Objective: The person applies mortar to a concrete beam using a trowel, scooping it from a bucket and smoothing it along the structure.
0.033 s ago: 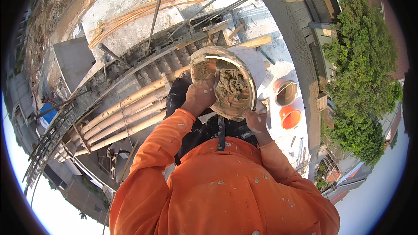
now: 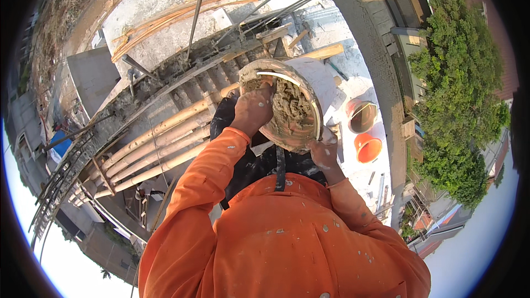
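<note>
A pale bucket point(image 2: 323, 77) tips toward me, its mortar-crusted mouth facing my body. Wet grey-brown mortar point(image 2: 291, 102) lies inside. My left hand point(image 2: 255, 107) reaches into the mouth from the left, fingers closed around what looks like a trowel handle; its blade is hidden, seemingly in the mortar. At the lower right of the rim, my right hand point(image 2: 324, 149) grips the bucket's edge. Mortar specks mark both hands and my orange sleeves.
Two orange buckets point(image 2: 368, 149) stand to the right on a white surface. Wooden poles point(image 2: 160, 149) run along the left, beside a mortar-covered board edge with metal bars point(image 2: 196, 25). Thin wooden strips point(image 2: 165, 19) lie farther off. A tree point(image 2: 458, 94) rises beyond the wall at right.
My left hand has moved slightly up and deeper into the bucket. The flat grey blade seen beside it before is now out of sight. My right hand stays on the rim.
</note>
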Tool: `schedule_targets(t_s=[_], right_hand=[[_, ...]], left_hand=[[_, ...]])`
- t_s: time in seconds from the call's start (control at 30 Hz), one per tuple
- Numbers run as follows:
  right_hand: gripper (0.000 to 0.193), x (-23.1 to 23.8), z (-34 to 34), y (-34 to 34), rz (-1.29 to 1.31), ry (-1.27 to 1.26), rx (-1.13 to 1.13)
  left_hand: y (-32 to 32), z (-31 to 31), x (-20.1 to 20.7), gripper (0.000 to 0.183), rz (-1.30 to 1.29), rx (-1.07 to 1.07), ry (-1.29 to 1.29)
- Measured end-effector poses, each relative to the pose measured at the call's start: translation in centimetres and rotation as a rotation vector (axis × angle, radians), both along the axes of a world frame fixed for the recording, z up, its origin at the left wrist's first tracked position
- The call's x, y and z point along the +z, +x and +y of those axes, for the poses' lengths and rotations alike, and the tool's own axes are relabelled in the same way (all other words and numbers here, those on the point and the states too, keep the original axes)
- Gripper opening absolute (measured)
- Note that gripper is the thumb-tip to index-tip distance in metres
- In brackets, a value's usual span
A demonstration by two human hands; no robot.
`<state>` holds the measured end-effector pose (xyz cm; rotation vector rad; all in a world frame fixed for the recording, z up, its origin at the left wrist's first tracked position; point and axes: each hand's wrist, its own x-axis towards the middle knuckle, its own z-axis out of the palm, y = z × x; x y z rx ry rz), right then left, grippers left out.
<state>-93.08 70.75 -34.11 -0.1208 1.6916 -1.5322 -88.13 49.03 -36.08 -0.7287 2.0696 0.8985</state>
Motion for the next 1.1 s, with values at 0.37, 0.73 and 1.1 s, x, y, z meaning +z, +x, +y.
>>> schedule_targets(t_s=[0.37,0.73,1.1], right_hand=[[0.03,1.6,-1.3,-0.1,0.048,0.093,0.037],[0.027,-1.1,-1.3,1.2,0.126,-0.04,-0.145],[0.009,-1.7,-0.4,1.5,0.199,-0.011,0.092]], left_hand=[[4.9,0.7,-0.3,0.034,-0.104,-0.168,-0.062],[5.0,0.4,1.0,0.038,0.108,-0.047,-0.165],[4.8,0.0,-7.8,0.033,-0.066,-0.347,-0.226]])
